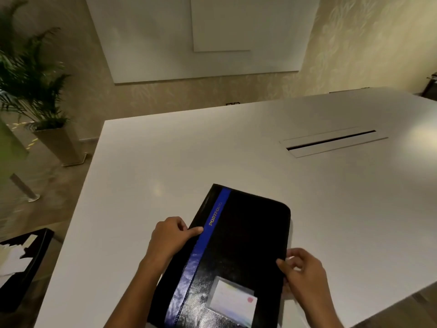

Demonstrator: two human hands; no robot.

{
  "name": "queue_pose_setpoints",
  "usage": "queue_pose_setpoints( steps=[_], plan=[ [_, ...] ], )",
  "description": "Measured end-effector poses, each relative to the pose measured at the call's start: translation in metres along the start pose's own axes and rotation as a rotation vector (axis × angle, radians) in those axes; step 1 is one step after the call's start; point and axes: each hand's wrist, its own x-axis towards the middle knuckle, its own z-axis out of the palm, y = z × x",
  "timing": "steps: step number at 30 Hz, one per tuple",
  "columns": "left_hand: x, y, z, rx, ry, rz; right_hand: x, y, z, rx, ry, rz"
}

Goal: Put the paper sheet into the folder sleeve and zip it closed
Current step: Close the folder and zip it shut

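Note:
A black folder (241, 245) with a blue stripe and gold "PORTFOLIO" lettering lies closed on the white table (212, 150), near the front edge. A clear card pocket sits on its lower cover. My left hand (171, 235) presses on the folder's left spine edge, thumb on the cover. At the folder's right edge my right hand (300, 271) pinches something small, seemingly the zip pull, though blur hides it. A pale edge under that hand could be the paper sheet; I cannot tell.
A cable slot (331, 143) is set into the table at the back right. A potted plant (35, 91) stands on the floor at the left. A black tray with papers (21, 261) sits low at the left edge. The table's left edge runs close to my left arm.

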Motion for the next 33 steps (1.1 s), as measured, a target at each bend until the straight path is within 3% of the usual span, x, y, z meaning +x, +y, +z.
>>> queue_pose_setpoints(
  steps=[5, 13, 23, 33],
  plan=[
    [-0.007, 0.002, -0.032, -0.163, 0.021, 0.005, 0.018, -0.038, 0.004, 0.004, 0.055, -0.156],
    [-0.025, -0.024, -0.082, -0.359, 0.054, -0.024, 0.055, -0.083, 0.045, -0.034, -0.028, -0.311],
    [-0.044, -0.091, -0.103, -0.367, 0.189, -0.159, 0.065, -0.109, 0.130, -0.125, -0.214, -0.408],
    [-0.055, -0.124, -0.102, -0.340, 0.247, -0.244, 0.058, -0.095, 0.179, -0.205, -0.261, -0.412]
  ],
)
